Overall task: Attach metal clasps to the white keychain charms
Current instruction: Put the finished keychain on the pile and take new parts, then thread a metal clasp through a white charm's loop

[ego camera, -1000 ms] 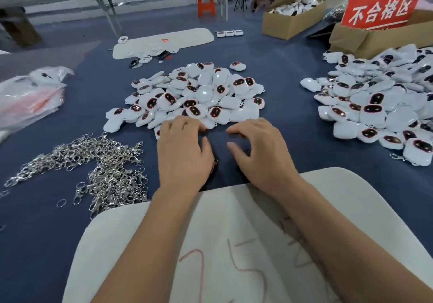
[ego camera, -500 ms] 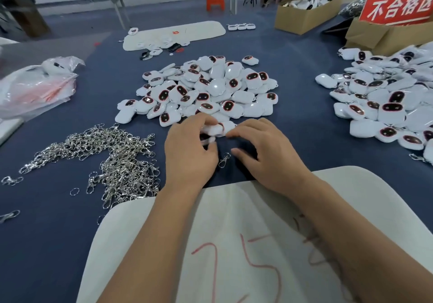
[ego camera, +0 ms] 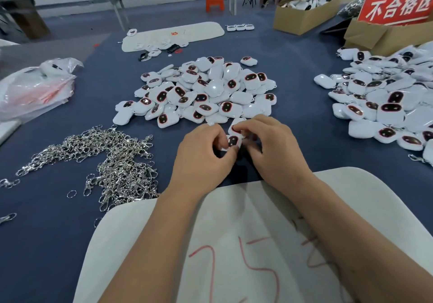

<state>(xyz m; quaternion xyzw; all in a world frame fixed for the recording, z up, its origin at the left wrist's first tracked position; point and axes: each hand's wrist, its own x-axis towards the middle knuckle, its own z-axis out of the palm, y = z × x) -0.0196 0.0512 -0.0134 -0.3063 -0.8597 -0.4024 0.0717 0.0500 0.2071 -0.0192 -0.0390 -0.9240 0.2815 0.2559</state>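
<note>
A heap of white charms with dark red-rimmed faces (ego camera: 201,92) lies on the blue table ahead of me. At its near edge my left hand (ego camera: 201,159) pinches one white charm (ego camera: 232,141) between thumb and fingers. My right hand (ego camera: 274,148) curls its fingers over a second white charm (ego camera: 235,124) just behind the first. A tangle of silver metal clasps (ego camera: 112,159) is spread to the left of my hands. Whether a clasp sits between my hands is hidden by the fingers.
A second heap of charms (ego camera: 386,101) fills the right side. A plastic bag (ego camera: 35,89) lies at far left. A white pad with red writing (ego camera: 234,244) is under my forearms. Cardboard boxes (ego camera: 304,14) and a red sign (ego camera: 398,5) stand at back right.
Both hands moved forward from the bare cloth to the heap's near edge. The left hand picked up a charm and the right hand closed over another. A clasp seen between the hands earlier is now hidden.
</note>
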